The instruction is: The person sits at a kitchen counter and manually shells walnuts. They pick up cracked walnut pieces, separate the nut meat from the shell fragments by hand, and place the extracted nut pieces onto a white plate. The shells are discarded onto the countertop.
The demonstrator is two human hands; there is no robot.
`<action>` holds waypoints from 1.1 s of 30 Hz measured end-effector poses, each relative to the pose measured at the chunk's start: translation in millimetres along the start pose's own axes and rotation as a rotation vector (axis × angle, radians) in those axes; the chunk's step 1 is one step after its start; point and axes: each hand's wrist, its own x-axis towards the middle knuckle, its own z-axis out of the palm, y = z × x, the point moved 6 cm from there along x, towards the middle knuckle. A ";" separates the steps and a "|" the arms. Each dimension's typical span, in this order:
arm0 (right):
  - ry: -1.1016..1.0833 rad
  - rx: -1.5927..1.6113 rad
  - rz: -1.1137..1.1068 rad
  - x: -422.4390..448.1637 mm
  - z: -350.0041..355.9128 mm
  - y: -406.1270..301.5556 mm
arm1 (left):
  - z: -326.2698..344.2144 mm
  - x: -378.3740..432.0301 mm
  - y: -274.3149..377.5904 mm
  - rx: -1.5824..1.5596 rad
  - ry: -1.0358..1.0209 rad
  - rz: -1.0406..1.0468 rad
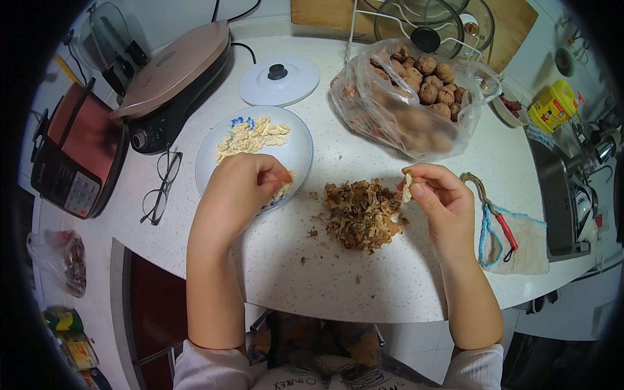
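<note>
My left hand (253,183) is over the lower part of a white plate (303,146) with a blue rim, fingertips bent down at pale pieces near its edge; whether it grips one is hidden. Peeled walnut kernels (251,138) lie across the plate's upper half. Between thumb and fingers, my right hand (436,195) pinches a walnut kernel piece (407,187), pale with a brown bit at its top. Just left of that hand, a heap of brown walnut skins and shell bits (360,214) rests on the speckled countertop (302,282), with crumbs scattered around it.
Behind the heap sits a plastic bag of whole walnuts (414,102). A white lid (279,83), eyeglasses (163,187) and an electric griddle (180,73) are at left. To the right, a red-handled metal tool (504,229) lies on a cloth (526,243) beside the sink (560,204).
</note>
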 end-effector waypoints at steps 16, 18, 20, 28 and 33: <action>-0.009 -0.002 -0.024 -1.9 2.6 -3.3 | -4.5 0.3 7.3 -0.390 0.023 0.027; -0.010 0.004 -0.018 -1.8 2.3 -2.2 | -3.9 -2.0 19.0 -0.401 0.009 0.091; -0.012 0.006 -0.012 -2.0 2.6 -1.0 | 6.6 -6.7 35.2 -0.380 -0.026 0.180; 0.022 0.000 -0.006 0.2 0.9 -4.3 | 64.1 -9.0 75.6 0.002 -0.297 0.294; -0.001 0.013 0.016 0.2 1.9 -3.2 | 64.4 -2.9 62.0 -0.126 -0.304 0.242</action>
